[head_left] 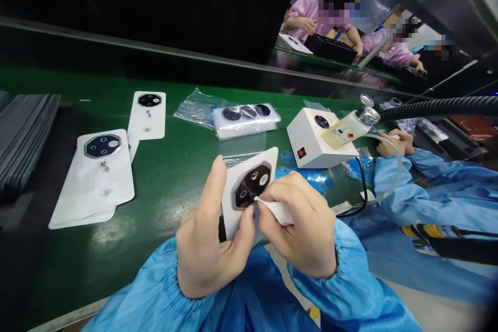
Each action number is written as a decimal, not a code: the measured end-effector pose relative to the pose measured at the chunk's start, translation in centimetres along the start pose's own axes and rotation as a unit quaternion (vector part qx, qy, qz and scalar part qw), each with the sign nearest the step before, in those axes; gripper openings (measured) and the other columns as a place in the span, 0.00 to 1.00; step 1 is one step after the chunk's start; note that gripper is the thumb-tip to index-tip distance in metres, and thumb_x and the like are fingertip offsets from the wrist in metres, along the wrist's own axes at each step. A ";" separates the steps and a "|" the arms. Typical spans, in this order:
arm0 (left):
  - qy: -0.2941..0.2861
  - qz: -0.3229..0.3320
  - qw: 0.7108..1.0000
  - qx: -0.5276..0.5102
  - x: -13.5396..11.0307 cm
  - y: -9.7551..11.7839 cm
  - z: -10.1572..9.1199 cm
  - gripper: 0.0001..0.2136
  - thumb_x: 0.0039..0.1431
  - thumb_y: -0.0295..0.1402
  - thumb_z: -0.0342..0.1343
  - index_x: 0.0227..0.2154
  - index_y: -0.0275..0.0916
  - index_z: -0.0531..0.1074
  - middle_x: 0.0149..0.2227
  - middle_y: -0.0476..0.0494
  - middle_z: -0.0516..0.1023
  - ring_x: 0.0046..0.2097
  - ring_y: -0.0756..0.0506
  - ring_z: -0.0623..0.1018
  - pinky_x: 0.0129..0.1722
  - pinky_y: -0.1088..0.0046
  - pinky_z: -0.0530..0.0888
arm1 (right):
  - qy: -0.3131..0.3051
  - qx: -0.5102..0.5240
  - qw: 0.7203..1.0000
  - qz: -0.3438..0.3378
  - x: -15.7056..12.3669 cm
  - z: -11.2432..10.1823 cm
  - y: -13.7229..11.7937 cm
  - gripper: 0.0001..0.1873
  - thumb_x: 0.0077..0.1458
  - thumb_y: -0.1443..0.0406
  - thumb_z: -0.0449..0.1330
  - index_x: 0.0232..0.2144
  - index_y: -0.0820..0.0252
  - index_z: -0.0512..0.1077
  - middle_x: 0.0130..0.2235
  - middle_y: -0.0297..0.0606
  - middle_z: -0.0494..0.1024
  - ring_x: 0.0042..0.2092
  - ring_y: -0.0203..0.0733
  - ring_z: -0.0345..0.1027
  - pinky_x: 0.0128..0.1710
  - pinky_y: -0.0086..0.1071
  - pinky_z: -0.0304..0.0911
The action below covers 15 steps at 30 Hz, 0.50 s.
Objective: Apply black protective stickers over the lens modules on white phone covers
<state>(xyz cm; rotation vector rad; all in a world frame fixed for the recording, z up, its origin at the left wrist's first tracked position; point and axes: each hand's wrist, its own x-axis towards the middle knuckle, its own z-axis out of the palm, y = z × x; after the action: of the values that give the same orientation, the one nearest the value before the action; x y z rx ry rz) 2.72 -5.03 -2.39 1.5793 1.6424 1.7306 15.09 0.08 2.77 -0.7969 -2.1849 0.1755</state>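
Okay so here's where I'm at: my left grip point(210, 228) is clamped on a white backing card point(235, 212), holding it up off the counter point(78, 264) with the thumb pressing along the card's edge. Sitting on that card is a dark camera lens plate point(251, 185) with a silver rim and a few round openings. My right grip point(299, 223) is pinched together on a twisted white wipe point(276, 212), and the wipe's pointed tip is touching the plate right by its lower ring.

Around my hands, the green counter is carrying two more white cards, a nearer one point(95, 181) and a farther one point(147, 114), each showing a plate. Past those, a stack of plate cards point(245, 122) is lying on a clear plastic bag point(192, 109). Just ahead and to my right, a white box point(311, 142) with a red switch is sitting with a plate on top, and a glass bottle point(348, 128) with a metal cap is tilting at its corner below a black ribbed hose point(436, 106). A co-worker's blue sleeve point(400, 181) is reaching in from the right, and people in pink smocks point(315, 10) are working farther off.
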 end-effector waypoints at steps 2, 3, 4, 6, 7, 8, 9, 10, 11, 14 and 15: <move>0.008 0.043 0.998 0.049 0.0 0.1 0.2 0.41 0.52 0.27 0.56 0.64 0.54 0.40 0.51 0.39 0.75 0.35 0.40 0.82 0.32 0.63 0.79 | 0.005 -0.006 1.000 0.001 0.0 0.1 -0.1 0.05 0.53 0.73 0.55 0.30 0.58 0.64 0.28 0.34 0.70 0.30 0.36 0.64 0.29 0.30 0.63; 0.013 0.058 0.996 0.059 0.0 0.1 0.3 0.41 0.51 0.26 0.57 0.64 0.53 0.41 0.53 0.38 0.74 0.35 0.41 0.82 0.32 0.65 0.79 | 0.007 -0.010 1.000 0.001 0.0 0.1 -0.1 0.05 0.53 0.73 0.55 0.30 0.58 0.64 0.27 0.34 0.70 0.30 0.35 0.64 0.29 0.30 0.63; 0.019 0.071 0.995 0.063 0.0 0.0 0.3 0.41 0.51 0.25 0.57 0.64 0.51 0.42 0.54 0.38 0.73 0.35 0.42 0.81 0.33 0.66 0.79 | 0.008 -0.012 1.000 0.001 0.0 0.2 -0.1 0.05 0.53 0.73 0.55 0.30 0.58 0.64 0.27 0.34 0.70 0.30 0.35 0.63 0.29 0.30 0.63; 0.026 0.094 0.993 0.061 0.0 -0.1 0.5 0.42 0.49 0.23 0.58 0.64 0.49 0.44 0.52 0.38 0.75 0.36 0.43 0.81 0.34 0.68 0.78 | 0.009 -0.015 1.000 0.002 -0.1 0.3 -0.1 0.05 0.53 0.72 0.55 0.30 0.59 0.64 0.27 0.34 0.70 0.30 0.35 0.63 0.29 0.29 0.62; 0.028 0.106 0.992 0.059 0.0 -0.1 0.5 0.42 0.49 0.22 0.58 0.64 0.48 0.44 0.48 0.39 0.77 0.35 0.44 0.81 0.34 0.69 0.77 | 0.008 -0.017 1.000 0.006 -0.2 0.3 -0.1 0.05 0.53 0.72 0.55 0.30 0.59 0.64 0.27 0.34 0.70 0.30 0.35 0.63 0.29 0.30 0.62; 0.027 0.115 0.991 0.057 0.0 -0.1 0.6 0.42 0.49 0.21 0.57 0.64 0.48 0.44 0.44 0.42 0.79 0.32 0.45 0.80 0.32 0.69 0.77 | 0.007 -0.017 1.000 0.013 -0.2 0.3 -0.2 0.05 0.53 0.72 0.55 0.29 0.59 0.64 0.27 0.34 0.70 0.30 0.35 0.63 0.29 0.30 0.62; 0.022 0.125 0.990 0.056 0.1 -0.1 0.6 0.42 0.50 0.21 0.56 0.64 0.49 0.43 0.40 0.44 0.80 0.30 0.45 0.79 0.30 0.69 0.76 | 0.006 -0.015 1.000 0.020 -0.2 0.2 -0.2 0.04 0.54 0.72 0.55 0.29 0.59 0.64 0.27 0.34 0.70 0.30 0.35 0.62 0.28 0.30 0.61; 0.015 0.134 0.989 0.058 0.2 -0.1 0.7 0.41 0.51 0.20 0.55 0.64 0.49 0.42 0.36 0.46 0.80 0.28 0.46 0.78 0.28 0.68 0.75 | 0.003 -0.011 1.000 0.029 -0.3 0.2 -0.2 0.05 0.54 0.72 0.55 0.29 0.59 0.64 0.27 0.34 0.70 0.30 0.35 0.62 0.29 0.29 0.61; 0.007 0.143 0.988 0.064 0.3 0.0 0.7 0.41 0.52 0.20 0.54 0.64 0.50 0.41 0.34 0.48 0.79 0.27 0.46 0.78 0.27 0.68 0.74 | 0.001 -0.007 0.999 0.037 -0.3 0.2 -0.2 0.05 0.53 0.72 0.55 0.28 0.59 0.64 0.27 0.34 0.69 0.30 0.35 0.62 0.29 0.29 0.61; -0.007 0.176 0.980 0.094 0.5 0.2 0.6 0.40 0.53 0.19 0.51 0.64 0.47 0.39 0.27 0.50 0.77 0.24 0.46 0.75 0.24 0.69 0.72 | -0.007 0.012 0.999 0.052 -0.3 0.0 -0.2 0.05 0.53 0.72 0.56 0.27 0.59 0.64 0.26 0.33 0.69 0.30 0.34 0.62 0.28 0.29 0.60; -0.005 0.189 0.976 0.104 0.6 0.2 0.6 0.40 0.53 0.19 0.51 0.64 0.46 0.39 0.25 0.52 0.76 0.23 0.47 0.74 0.23 0.70 0.71 | -0.010 0.020 0.998 0.057 -0.3 0.0 -0.2 0.05 0.52 0.72 0.56 0.27 0.59 0.63 0.26 0.33 0.69 0.30 0.34 0.62 0.28 0.28 0.59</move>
<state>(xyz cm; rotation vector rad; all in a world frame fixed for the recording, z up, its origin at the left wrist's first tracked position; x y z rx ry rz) 3.11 -4.33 -2.06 2.1108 1.6461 1.7589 15.13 -0.25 2.66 -0.9012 -2.1494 0.2852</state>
